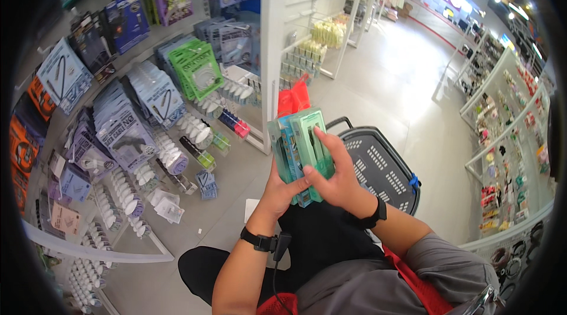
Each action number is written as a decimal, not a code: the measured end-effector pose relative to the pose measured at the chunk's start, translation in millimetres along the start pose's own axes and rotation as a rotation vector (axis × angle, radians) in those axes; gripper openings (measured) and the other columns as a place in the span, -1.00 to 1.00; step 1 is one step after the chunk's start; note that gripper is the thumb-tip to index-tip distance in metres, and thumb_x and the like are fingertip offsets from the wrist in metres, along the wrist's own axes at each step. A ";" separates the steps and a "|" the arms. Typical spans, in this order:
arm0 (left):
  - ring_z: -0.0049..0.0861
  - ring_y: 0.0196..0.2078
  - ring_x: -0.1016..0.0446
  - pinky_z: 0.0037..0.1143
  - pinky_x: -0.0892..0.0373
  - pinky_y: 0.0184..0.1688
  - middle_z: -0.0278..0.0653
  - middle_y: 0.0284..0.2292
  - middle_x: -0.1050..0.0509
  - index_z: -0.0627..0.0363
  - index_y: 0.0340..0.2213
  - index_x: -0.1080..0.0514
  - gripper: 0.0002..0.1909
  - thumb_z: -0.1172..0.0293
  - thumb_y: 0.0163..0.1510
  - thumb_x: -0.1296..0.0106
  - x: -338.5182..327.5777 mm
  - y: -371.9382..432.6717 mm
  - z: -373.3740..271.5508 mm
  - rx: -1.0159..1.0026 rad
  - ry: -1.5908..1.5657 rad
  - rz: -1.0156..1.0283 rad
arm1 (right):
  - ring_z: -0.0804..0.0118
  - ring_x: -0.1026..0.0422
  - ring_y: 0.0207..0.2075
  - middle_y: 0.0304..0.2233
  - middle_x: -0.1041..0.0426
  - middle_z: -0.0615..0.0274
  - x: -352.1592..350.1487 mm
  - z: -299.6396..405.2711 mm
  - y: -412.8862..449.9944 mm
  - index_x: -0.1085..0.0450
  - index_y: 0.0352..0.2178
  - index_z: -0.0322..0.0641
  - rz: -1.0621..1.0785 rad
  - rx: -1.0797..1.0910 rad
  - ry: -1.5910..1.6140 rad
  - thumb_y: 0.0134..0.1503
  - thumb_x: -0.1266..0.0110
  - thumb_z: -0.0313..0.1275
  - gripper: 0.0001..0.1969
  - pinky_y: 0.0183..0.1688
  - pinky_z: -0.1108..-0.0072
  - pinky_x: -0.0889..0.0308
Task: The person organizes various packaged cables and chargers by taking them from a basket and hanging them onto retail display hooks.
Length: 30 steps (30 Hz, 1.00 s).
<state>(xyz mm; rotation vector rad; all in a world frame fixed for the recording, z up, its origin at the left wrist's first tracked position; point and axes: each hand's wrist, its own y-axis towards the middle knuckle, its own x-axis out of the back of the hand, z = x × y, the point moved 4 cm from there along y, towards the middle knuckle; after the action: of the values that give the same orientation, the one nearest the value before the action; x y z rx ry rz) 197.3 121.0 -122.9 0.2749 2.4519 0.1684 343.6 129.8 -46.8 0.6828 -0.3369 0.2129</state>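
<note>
My left hand [282, 189] grips a stack of boxed goods from the left and below, its thumb across the edge. The stack has a green box [315, 146] with a clear front on top, a blue printed box [292, 153] beside it, and a further teal box [277, 149] at the left. My right hand [336, 171] holds the green box from the right, thumb and index finger on its front. A grey plastic shopping basket [381, 164] is just beyond my right hand; its inside is hardly seen. A red bag [293, 97] lies behind the stack.
At the left, a display rack bears hanging packs, among them purple data cable packs [126, 142], a green pack [199, 69] and rolled goods on hooks. A white rack post [269, 49] stands ahead. Accessory racks [505, 146] line the right side. Small packs [207, 184] lie on the floor.
</note>
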 end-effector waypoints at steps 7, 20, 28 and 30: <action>-0.44 0.20 -0.36 -0.37 -0.32 0.24 -0.24 0.16 -0.35 0.12 0.29 -0.04 -0.01 0.36 -0.03 -0.44 7.9 -17.3 -46.4 -0.205 -0.011 -0.033 | -0.01 -0.28 -0.07 -0.09 -0.24 -0.09 -27.1 57.9 28.0 0.00 0.37 -0.34 0.248 0.151 -0.204 0.15 -0.22 -0.31 -0.16 0.12 0.30 -0.19; -0.15 -0.11 -0.61 -0.18 -0.55 -0.01 -0.07 -0.12 -0.50 0.18 0.12 -0.17 -0.29 0.63 -0.01 -0.28 59.4 -36.3 -117.8 -0.309 -0.136 -0.297 | -0.06 -0.33 0.19 0.21 -0.24 -0.18 -17.9 156.0 275.0 0.01 0.34 -0.01 0.328 0.286 -0.105 0.24 -0.11 -0.10 -0.26 0.23 0.27 -0.23; -0.22 -0.06 -0.58 -0.21 -0.55 -0.02 -0.10 0.00 -0.46 0.15 0.13 -0.20 -0.30 0.64 0.00 -0.27 111.8 -25.6 -115.0 -0.319 -0.065 -0.306 | 0.18 -0.47 -0.10 -0.06 -0.43 -0.06 4.2 256.7 444.5 -0.24 0.24 -0.02 0.142 0.494 -0.189 0.21 -0.16 -0.09 -0.38 -0.04 0.42 -0.38; -0.27 0.01 -0.52 -0.30 -0.50 0.04 -0.13 0.05 -0.45 0.14 0.19 -0.22 -0.34 0.63 0.09 -0.19 118.4 -29.2 -115.8 -0.277 -0.031 -0.316 | 0.23 -0.47 -0.16 -0.15 -0.46 0.00 8.8 267.3 463.4 -0.32 0.19 -0.05 0.101 0.534 -0.166 0.19 -0.18 -0.12 -0.42 -0.09 0.47 -0.38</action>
<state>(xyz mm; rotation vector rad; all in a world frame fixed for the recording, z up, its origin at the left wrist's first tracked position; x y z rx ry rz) 29.7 115.1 -109.7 -0.2271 2.3679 0.3569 149.9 308.3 418.9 1.2164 -0.4808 0.3494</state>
